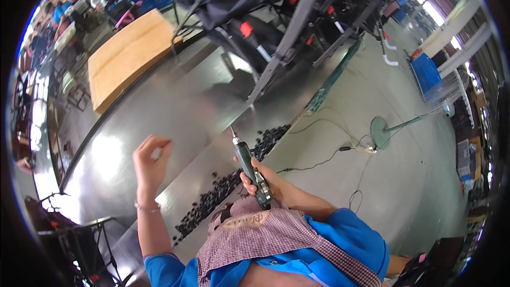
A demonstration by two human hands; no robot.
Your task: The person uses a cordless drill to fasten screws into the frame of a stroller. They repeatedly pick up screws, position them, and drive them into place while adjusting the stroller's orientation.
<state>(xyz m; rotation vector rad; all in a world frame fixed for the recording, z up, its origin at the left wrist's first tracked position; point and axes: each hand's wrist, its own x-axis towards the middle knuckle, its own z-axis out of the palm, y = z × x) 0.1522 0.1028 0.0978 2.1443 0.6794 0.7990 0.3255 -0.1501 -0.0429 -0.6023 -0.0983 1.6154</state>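
My right hand [248,179] is wrapped round a dark green electric screwdriver [246,162], close in front of my apron. Its bit points away from me, over the shiny metal table. To the left, my left hand [151,160] is raised above the tabletop [154,106], its fingertips curled to the thumb in a pinch. Whatever the pinch may hold is too small to make out. Many small black parts [215,194] lie strewn in a band along the table's near side, under and beside the screwdriver.
Dark folded stroller-like frames [287,37] with red clips stand across the table's far side. A cardboard box [130,56] sits at the far left. On the floor to the right are a round green base [379,132] with a pole and loose cables [324,159]. Farther off stands a blue bin [426,74].
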